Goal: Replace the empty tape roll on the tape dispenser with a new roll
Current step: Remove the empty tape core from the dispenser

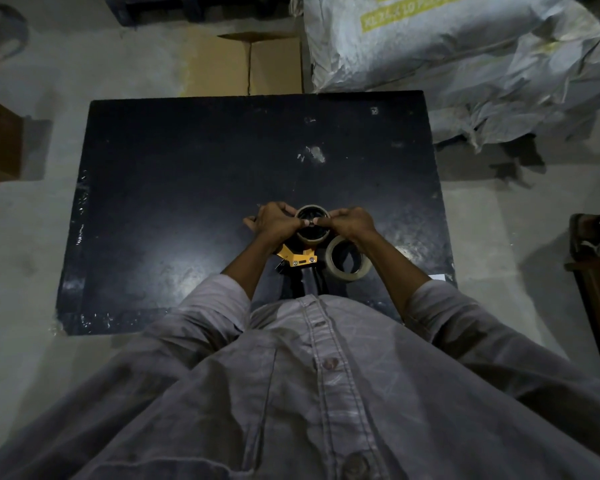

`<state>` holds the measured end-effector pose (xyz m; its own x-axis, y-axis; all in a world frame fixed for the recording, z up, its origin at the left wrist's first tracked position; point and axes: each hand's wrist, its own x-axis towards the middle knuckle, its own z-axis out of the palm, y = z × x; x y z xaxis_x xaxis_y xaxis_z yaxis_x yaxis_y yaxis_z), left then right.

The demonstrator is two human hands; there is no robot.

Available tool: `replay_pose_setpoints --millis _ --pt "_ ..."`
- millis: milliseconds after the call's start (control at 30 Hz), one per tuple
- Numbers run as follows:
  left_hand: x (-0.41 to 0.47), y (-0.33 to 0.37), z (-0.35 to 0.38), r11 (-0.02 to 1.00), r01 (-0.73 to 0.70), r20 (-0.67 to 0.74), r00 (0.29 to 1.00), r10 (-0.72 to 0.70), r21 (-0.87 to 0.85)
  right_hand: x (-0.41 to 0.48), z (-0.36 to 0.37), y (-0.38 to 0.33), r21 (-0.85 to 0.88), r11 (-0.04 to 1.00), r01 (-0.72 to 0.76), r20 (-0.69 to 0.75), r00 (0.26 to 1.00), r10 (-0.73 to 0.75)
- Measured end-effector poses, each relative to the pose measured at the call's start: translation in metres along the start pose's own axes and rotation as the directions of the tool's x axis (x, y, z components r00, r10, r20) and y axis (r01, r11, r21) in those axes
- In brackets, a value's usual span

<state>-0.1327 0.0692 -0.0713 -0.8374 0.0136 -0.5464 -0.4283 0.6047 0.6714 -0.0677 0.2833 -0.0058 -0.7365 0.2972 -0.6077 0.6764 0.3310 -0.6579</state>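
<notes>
While pinching the thin tan cardboard tape core (pixel 312 224) on the yellow metal tape dispenser (pixel 297 254) between left hand (pixel 274 220) and right hand (pixel 352 221) fingers, best gripped by the rim: light, crushable, likely snug on its hub.

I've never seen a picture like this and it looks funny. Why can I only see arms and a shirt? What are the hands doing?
The camera sits on the person's head and looks down, so you see their shirt and arms, not a face. In front is a black table. On it lies a yellow tape dispenser. Both hands, the left hand and the right hand, grip a thin brown ring on it with their fingers. That ring looks like the used-up roll. Beside it, to the right, lies a fuller roll, untouched.
</notes>
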Motion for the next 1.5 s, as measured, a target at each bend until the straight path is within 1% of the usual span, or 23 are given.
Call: replay_pose_setpoints --millis 100,167,233,367,533,700,800,1100,1333,1500 --pt "-0.003 0.004 -0.002 1.000 -0.024 0.001 1.000 0.024 0.003 -0.002 -0.001 -0.001 0.021 0.999 -0.023 0.000 1.000 0.023" --pt "0.004 -0.001 0.001 1.000 -0.023 0.001 1.000 0.023 0.003 -0.004 -0.001 0.000 0.029 1.000 -0.012 -0.023 1.000 0.012" --pt "0.002 0.002 0.000 1.000 -0.018 0.001 1.000 0.018 -0.002 -0.007 0.000 -0.002 -0.006 1.000 0.007 -0.052 0.999 -0.007" --pt "0.010 -0.002 0.001 1.000 -0.012 0.013 1.000 0.013 -0.026 -0.005 0.002 -0.003 -0.021 1.000 -0.023 -0.085 0.996 0.021" --pt "0.007 -0.004 0.000 0.998 0.002 -0.004 1.000 -0.002 -0.055 -0.008 0.002 -0.006 -0.014 1.000 -0.004 -0.067 0.998 0.003" --pt "0.000 -0.001 -0.001 0.998 0.003 -0.028 1.000 -0.005 -0.070 -0.005 0.004 -0.006 0.046 0.997 -0.062 -0.081 0.995 0.065" --pt "0.009 -0.007 0.002 0.999 -0.002 -0.015 1.000 0.002 -0.053 -0.005 0.004 -0.006 0.036 0.997 -0.067 -0.074 0.995 0.069" --pt "-0.014 0.008 -0.005 0.998 -0.016 -0.048 0.999 0.013 -0.055 -0.011 0.004 -0.012 0.025 0.997 -0.070 -0.102 0.992 0.073" --pt "-0.018 0.010 -0.010 0.995 -0.008 -0.058 0.998 0.002 -0.100 -0.014 0.006 -0.022 -0.024 0.998 -0.061 -0.098 0.993 0.058" --pt "-0.028 0.017 -0.013 0.995 -0.017 -0.067 0.998 0.010 -0.102 -0.014 0.007 -0.023 -0.044 0.997 -0.059 -0.114 0.992 0.054"
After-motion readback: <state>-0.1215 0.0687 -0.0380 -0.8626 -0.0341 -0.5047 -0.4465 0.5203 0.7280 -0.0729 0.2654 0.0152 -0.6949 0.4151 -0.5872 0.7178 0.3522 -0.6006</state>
